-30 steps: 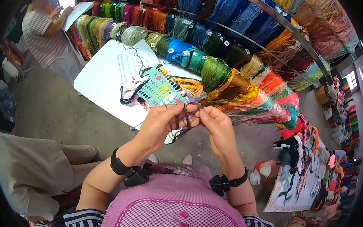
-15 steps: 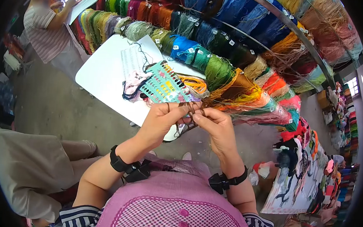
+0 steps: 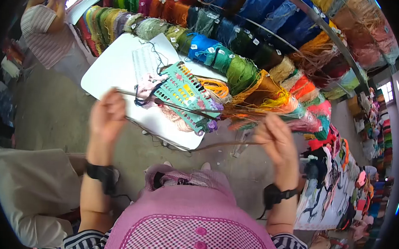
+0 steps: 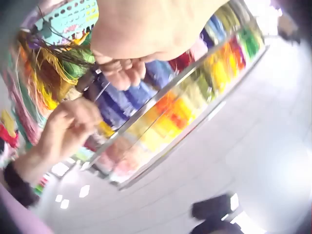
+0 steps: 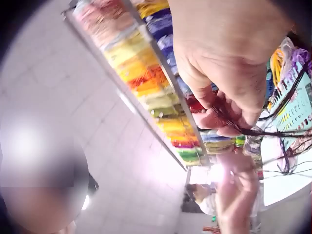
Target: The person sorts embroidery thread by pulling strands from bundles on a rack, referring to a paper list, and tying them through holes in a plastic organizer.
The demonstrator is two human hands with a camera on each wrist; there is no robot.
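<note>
A skein of dark brown thread [image 3: 177,106] is stretched sideways between my two hands, above the table edge. My left hand [image 3: 107,118], blurred, pinches its left end with curled fingers. At the other end my right hand [image 3: 277,137] grips the strands; in the right wrist view the brown thread [image 5: 253,132] runs out from between its fingers. One looser strand sags below the taut ones. Behind the thread lies a teal card [image 3: 183,90] with rows of holes and coloured thread samples. Pale pink thread [image 3: 148,85] lies at the card's left side.
A white table [image 3: 107,71] carries a printed sheet [image 3: 144,62] and an orange skein [image 3: 214,86]. Racks of coloured skeins [image 3: 241,74] stand along its far side. A person [image 3: 49,33] stands at the far left, another in beige [image 3: 31,182] near left. A second table [image 3: 315,209] is at right.
My hands were close together working the brown thread in front of me. Now they have moved wide apart, left and right, and the thread is drawn out between them.
</note>
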